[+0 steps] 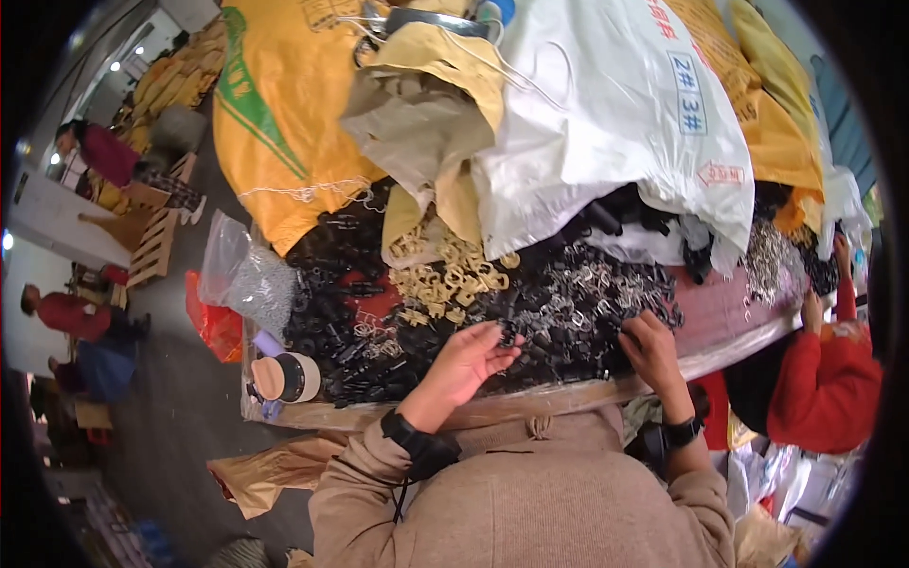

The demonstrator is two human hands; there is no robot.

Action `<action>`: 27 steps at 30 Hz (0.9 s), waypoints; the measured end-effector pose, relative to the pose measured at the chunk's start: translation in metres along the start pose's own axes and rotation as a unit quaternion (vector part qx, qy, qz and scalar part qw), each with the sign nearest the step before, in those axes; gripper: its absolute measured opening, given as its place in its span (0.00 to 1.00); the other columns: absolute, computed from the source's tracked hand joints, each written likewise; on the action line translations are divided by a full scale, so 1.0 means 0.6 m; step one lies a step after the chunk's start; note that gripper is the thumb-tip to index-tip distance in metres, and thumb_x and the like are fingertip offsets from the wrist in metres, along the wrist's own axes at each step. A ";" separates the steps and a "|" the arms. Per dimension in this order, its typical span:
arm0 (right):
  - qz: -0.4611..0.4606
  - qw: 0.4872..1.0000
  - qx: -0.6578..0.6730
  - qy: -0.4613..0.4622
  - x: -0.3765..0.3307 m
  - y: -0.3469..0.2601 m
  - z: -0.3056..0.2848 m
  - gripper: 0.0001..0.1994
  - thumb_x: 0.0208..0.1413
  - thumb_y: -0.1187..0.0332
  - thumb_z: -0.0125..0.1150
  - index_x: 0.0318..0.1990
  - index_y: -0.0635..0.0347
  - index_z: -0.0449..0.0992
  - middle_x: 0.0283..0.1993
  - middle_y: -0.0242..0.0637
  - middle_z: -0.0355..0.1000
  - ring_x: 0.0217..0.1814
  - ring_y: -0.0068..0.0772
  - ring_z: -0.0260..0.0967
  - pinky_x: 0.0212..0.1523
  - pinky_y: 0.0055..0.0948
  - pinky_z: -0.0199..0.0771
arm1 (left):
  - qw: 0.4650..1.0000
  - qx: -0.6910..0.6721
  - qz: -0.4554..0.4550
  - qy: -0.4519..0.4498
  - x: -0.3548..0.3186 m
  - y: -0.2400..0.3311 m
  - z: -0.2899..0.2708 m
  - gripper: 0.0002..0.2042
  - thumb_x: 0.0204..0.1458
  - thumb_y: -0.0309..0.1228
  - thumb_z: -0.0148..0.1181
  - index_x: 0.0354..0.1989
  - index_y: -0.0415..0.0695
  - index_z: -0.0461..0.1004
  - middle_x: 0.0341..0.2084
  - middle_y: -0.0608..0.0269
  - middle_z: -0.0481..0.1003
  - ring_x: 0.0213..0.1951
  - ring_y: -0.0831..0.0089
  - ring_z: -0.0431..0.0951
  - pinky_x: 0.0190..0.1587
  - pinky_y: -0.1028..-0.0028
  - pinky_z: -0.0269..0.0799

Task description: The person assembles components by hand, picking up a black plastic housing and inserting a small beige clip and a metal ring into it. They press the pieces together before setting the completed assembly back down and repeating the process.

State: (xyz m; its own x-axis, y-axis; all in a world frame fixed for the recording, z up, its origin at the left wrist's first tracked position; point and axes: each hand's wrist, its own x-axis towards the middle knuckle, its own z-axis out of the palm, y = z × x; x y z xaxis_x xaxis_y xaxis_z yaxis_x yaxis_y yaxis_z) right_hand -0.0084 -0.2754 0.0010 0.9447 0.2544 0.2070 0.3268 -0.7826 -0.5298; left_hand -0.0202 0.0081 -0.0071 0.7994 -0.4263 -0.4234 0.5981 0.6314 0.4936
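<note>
Over the near edge of the worktable, my left hand (pixel 464 364) is closed at the fingertips on a small black part (pixel 509 332); its exact kind is too small to tell. My right hand (pixel 651 348) has its fingers curled down at the right of the pile, and whatever they pinch is hidden. Between and beyond my hands lie silver metal clips (pixel 579 295) mixed with black pieces. A heap of yellow ring-shaped parts (pixel 445 279) spills out of a beige sack (pixel 426 104). Loose black parts (pixel 341 364) cover the table to the left.
A lidded cup (pixel 289 377) stands at the table's left corner, beside a clear bag of grey pieces (pixel 254 289). Large yellow (pixel 284 104) and white sacks (pixel 606 123) line the far side. A person in a red sleeve (pixel 822 383) works at the right; other people are further left.
</note>
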 end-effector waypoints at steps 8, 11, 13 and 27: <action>-0.093 0.995 0.026 -0.032 0.052 -0.037 0.030 0.04 0.38 0.75 0.54 0.25 0.61 0.67 0.23 0.40 0.59 0.25 0.42 0.60 0.23 0.32 0.60 | 0.999 -0.003 0.041 0.013 -0.025 0.003 -0.020 0.10 0.50 0.30 0.45 0.36 0.36 0.63 0.34 0.51 0.69 0.33 0.69 0.72 0.36 0.76 0.71; -0.113 0.993 -0.006 -0.046 0.070 -0.026 0.040 0.05 0.38 0.74 0.54 0.25 0.61 0.66 0.24 0.40 0.60 0.26 0.42 0.61 0.24 0.32 0.60 | 0.999 -0.005 0.047 0.012 -0.023 0.007 -0.021 0.10 0.50 0.30 0.44 0.36 0.36 0.63 0.34 0.50 0.69 0.33 0.69 0.72 0.36 0.77 0.71; -0.077 0.992 -0.095 -0.017 0.079 -0.009 0.035 0.06 0.37 0.73 0.54 0.26 0.60 0.66 0.25 0.40 0.60 0.27 0.42 0.61 0.25 0.33 0.61 | 0.998 -0.010 0.059 0.028 -0.032 0.017 -0.018 0.09 0.50 0.29 0.44 0.36 0.36 0.64 0.34 0.51 0.69 0.33 0.69 0.72 0.36 0.76 0.71; -0.061 0.997 -0.020 0.031 0.071 0.086 0.053 0.04 0.37 0.76 0.50 0.20 0.63 0.62 0.20 0.45 0.58 0.23 0.46 0.59 0.22 0.35 0.58 | 0.998 -0.055 0.038 0.000 0.009 -0.012 -0.042 0.08 0.50 0.31 0.47 0.35 0.40 0.66 0.32 0.59 0.70 0.32 0.75 0.72 0.36 0.79 0.69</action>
State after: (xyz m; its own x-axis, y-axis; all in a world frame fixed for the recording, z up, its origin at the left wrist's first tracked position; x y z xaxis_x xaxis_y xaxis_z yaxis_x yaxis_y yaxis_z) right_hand 0.0494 -0.2871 -0.0438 0.8943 0.3139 0.3190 0.4362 -0.7707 -0.4645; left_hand -0.0216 0.0179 -0.0321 0.8419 -0.3755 -0.3876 0.5265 0.7291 0.4373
